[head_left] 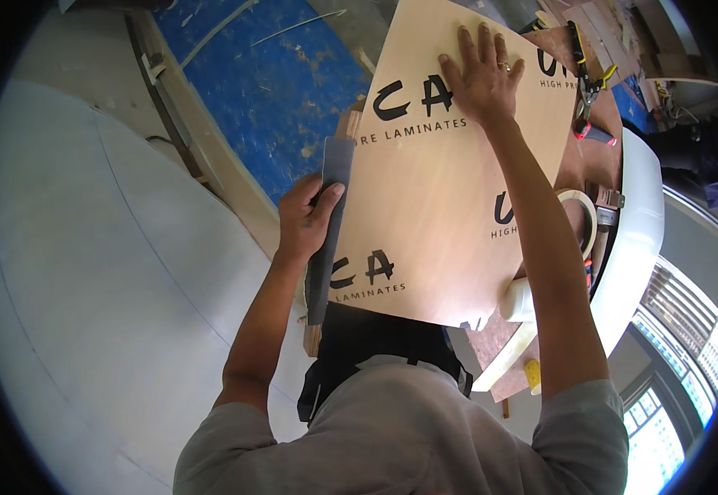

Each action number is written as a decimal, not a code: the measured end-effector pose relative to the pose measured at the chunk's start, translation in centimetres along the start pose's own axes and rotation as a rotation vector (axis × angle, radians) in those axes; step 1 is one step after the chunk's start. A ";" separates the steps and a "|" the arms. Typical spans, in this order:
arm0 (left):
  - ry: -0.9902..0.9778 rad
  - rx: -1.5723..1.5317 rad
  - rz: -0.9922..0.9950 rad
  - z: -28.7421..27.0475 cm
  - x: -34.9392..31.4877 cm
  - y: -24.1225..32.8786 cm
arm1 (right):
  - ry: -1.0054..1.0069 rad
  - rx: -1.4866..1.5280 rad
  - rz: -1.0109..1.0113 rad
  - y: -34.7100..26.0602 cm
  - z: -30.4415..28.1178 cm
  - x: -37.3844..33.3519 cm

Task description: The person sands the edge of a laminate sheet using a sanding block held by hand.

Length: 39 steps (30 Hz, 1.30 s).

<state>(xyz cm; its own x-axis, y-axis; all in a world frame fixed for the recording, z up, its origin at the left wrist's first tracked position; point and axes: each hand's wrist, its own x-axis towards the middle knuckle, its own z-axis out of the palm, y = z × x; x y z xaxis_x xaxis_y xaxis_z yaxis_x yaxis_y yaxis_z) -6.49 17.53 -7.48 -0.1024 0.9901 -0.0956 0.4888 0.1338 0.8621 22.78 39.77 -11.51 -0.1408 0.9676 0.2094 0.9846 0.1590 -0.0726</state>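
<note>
A large tan laminate sheet [425,198] with black printing lies flat in front of me, its near edge close to my waist. My left hand [305,219] is closed round a long, flat, dark grey strip [336,169]. That strip stands along the sheet's left edge, and I cannot tell whether it is wrapped round a block. Far up the sheet, my right hand [482,78] lies flat on the surface with its fingers spread. Pale wood [349,124] shows just beyond the strip's far end.
A scuffed blue surface [264,99] extends beyond the sheet, with a big white panel [120,256] at left. On the right are yellow-and-black handled pliers [576,45], a red-and-grey tool [596,134], a tape roll [589,210], a brush [609,200] and a white container [519,302].
</note>
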 end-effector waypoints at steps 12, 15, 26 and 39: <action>0.120 0.263 0.237 6.3 23.5 4.5 | -0.006 0.005 -0.011 0.0 -0.3 -0.3; 0.253 0.175 0.431 7.7 31.0 4.0 | -0.009 0.020 -0.024 -0.6 -0.4 -0.2; 0.063 0.252 0.208 3.8 14.9 3.7 | -0.146 0.116 0.069 -0.8 -2.4 0.3; 0.098 0.051 -0.200 -3.0 -19.8 0.6 | -0.128 0.112 0.068 -1.5 -2.7 0.2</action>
<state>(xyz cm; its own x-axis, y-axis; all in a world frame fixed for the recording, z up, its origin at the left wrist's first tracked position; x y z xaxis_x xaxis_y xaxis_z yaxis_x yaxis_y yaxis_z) -6.81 -2.14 -3.60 -0.2839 0.9353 -0.2111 0.4935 0.3313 0.8041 21.56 39.17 -8.74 -0.0935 0.9928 0.0755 0.9757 0.1065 -0.1915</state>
